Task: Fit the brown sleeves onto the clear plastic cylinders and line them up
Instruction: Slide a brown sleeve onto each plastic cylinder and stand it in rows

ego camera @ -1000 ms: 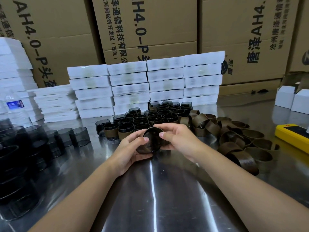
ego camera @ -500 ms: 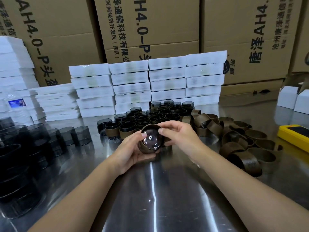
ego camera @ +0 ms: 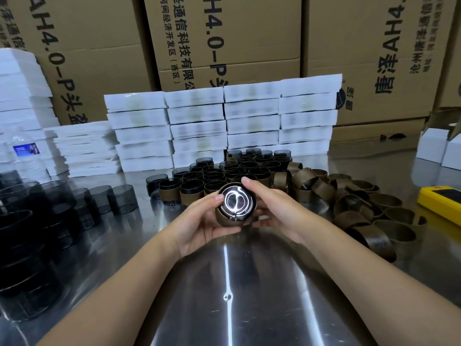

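Clear cylinder [ego camera: 236,205] w/ brown sleeve [ego camera: 222,221] round it sits between both my hands, above the steel table [ego camera: 249,295], flat end facing me. Left hand [ego camera: 199,221] cups it from below, thumb on the rim; right hand [ego camera: 277,208] grips the right side, thumb on top. Fingers hide the sleeve's far side & glare blurs the end face. Sleeved ones [ego camera: 224,176] stand in rows just behind, loose sleeves [ego camera: 361,208] piled right, bare cylinders [ego camera: 109,196] left. Cartons [ego camera: 224,46] at back read "AH4.0-P"; other print is cut off
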Tool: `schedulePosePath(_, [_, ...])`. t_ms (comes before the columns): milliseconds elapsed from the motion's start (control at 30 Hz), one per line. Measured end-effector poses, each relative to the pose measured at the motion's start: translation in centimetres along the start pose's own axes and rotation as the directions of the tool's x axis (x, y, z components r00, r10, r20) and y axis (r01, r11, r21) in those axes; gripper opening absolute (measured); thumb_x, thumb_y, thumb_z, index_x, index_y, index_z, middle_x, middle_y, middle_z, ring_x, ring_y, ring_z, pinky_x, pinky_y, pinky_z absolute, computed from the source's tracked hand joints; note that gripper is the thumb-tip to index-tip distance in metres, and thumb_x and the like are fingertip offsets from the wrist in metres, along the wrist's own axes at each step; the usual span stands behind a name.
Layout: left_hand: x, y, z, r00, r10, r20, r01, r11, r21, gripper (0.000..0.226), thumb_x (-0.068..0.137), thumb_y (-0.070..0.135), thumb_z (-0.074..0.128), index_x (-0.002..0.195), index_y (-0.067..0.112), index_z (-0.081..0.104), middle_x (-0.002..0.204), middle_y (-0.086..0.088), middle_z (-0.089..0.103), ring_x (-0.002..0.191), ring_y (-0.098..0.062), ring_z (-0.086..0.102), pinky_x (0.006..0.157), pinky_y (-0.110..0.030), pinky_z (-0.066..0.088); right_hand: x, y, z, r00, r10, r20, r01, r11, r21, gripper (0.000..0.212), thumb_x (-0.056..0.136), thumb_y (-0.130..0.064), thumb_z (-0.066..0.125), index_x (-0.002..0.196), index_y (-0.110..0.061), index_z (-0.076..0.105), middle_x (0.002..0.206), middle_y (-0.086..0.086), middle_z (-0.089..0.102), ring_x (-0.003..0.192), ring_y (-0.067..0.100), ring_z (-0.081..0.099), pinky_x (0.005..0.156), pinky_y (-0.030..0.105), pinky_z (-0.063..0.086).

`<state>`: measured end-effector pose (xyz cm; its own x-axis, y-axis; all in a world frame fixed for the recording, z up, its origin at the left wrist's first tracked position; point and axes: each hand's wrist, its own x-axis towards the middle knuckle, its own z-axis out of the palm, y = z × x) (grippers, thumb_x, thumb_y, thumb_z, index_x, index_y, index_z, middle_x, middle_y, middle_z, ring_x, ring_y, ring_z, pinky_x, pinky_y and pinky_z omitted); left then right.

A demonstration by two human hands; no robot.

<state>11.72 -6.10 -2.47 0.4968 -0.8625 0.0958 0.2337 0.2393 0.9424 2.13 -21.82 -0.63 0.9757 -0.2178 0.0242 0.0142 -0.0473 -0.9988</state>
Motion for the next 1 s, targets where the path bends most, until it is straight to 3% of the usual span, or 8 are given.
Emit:
schedulePosePath(67, [-0.1,0.1,0.0,0.999,0.009,0.04,-0.009,1.0,-0.005,0.059,0.061,0.038,0.089,0.112,0.016,0.072,0.113,-0.017,0.07,0.1,-0.032,0.069,0.072,-0.033,0.059,-0.1,0.0,-0.1,0.999,0.006,0.044,-0.008,0.999,0.036,0.037,0.08,-0.059,0.06,0.075,-0.026,0.076,0.074,-0.002,0.071,0.057,0.008,0.061,0.065,0.025,0.047])
schedulePosePath(300, [-0.3,0.4,0.5,0.996,0.046,0.075,-0.046,0.999,0.002,0.07,0.055,0.04,0.092,0.118,0.023,0.068,0.118,-0.012,0.069,0.101,-0.028,0.069,0.077,-0.036,0.059,0.0,-0.1,-0.2,0.998,0.016,0.064,-0.025,0.99,0.141,0.045,0.062,-0.061,0.067,0.086,-0.023,0.074,0.08,-0.001,0.069,0.061,0.009,0.058,0.054,0.02,0.046])
schedulePosePath(400, [-0.3,0.3,0.8,0.991,0.024,0.131,-0.025,1.0,0.005,0.07,0.054,0.035,0.093,0.119,0.026,0.068,0.122,-0.01,0.067,0.103,-0.03,0.068,0.076,-0.038,0.059,0.4,0.5,-0.1,0.999,-0.004,-0.035,0.01,0.986,0.166,0.025,0.079,-0.043,0.068,0.086,-0.02,0.074,0.082,0.002,0.07,0.065,0.014,0.06,0.053,0.023,0.047])
schedulePosePath(467, [-0.2,0.0,1.1,0.988,0.002,0.153,-0.004,1.0,0.009,0.071,0.055,0.032,0.093,0.121,0.027,0.067,0.124,-0.012,0.066,0.105,-0.031,0.067,0.077,-0.04,0.058,0.7,0.9,-0.1,0.992,-0.056,-0.11,0.071,0.988,0.139,0.015,0.087,-0.028,0.063,0.083,-0.019,0.075,0.083,0.004,0.073,0.074,0.019,0.064,0.063,0.028,0.049])
schedulePosePath(567, [0.0,-0.4,1.3,0.996,0.003,0.091,-0.003,1.0,-0.001,0.077,0.051,0.034,0.094,0.122,0.024,0.066,0.121,-0.013,0.067,0.102,-0.029,0.069,0.075,-0.038,0.059,0.7,0.9,0.0,0.993,-0.022,-0.115,0.037,0.99,0.133,0.028,0.09,-0.041,0.058,0.088,-0.018,0.074,0.086,0.003,0.074,0.078,0.018,0.066,0.072,0.032,0.049])
schedulePosePath(767, [-0.1,0.0,0.6,0.996,0.008,-0.094,-0.011,0.999,-0.036,0.048,0.065,0.048,0.079,0.099,0.014,0.077,0.104,-0.017,0.073,0.092,-0.027,0.072,0.067,-0.027,0.059,0.3,0.2,1.0,0.993,-0.042,-0.112,0.055,0.992,0.117,0.046,0.087,-0.056,0.052,0.089,-0.014,0.069,0.07,0.001,0.064,0.051,0.008,0.056,0.048,0.019,0.042])
schedulePosePath(867, [0.1,0.0,0.7,0.995,-0.002,-0.1,-0.001,0.999,-0.036,0.047,0.064,0.05,0.075,0.097,0.017,0.079,0.108,-0.014,0.072,0.098,-0.027,0.071,0.07,-0.026,0.059,0.3,0.2,1.0,0.989,-0.068,-0.133,0.083,0.99,0.113,0.053,0.086,-0.059,0.049,0.096,-0.011,0.069,0.073,0.002,0.065,0.052,0.007,0.057,0.049,0.02,0.042])
schedulePosePath(1000, [0.2,0.0,0.8,0.983,-0.036,-0.181,0.034,0.999,-0.011,0.051,0.073,0.053,0.064,0.098,0.011,0.078,0.106,-0.015,0.072,0.093,-0.026,0.072,0.063,-0.026,0.059,0.4,0.6,1.3,0.98,-0.115,-0.16,0.109,0.993,-0.045,0.058,0.081,-0.067,0.049,0.096,-0.015,0.07,0.072,0.002,0.066,0.057,0.011,0.057,0.056,0.024,0.044])
